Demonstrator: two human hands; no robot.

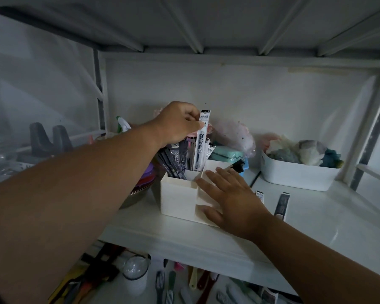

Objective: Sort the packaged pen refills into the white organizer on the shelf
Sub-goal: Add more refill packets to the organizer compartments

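The organizer (177, 199) looks like matt white plastic; the refill pack (201, 139) is glossy clear film over printed card; the shelf (316, 220) is smooth, faintly shiny white; the bin (294, 175) smooth white plastic, holding crumpled cloth and bags.

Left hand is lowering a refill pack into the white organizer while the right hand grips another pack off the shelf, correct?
Not quite. The head view shows the right hand lying flat with straight fingers on the white organizer, holding nothing. Two refill packs lie on the shelf beside it. The left hand does pinch a refill pack above the organizer.
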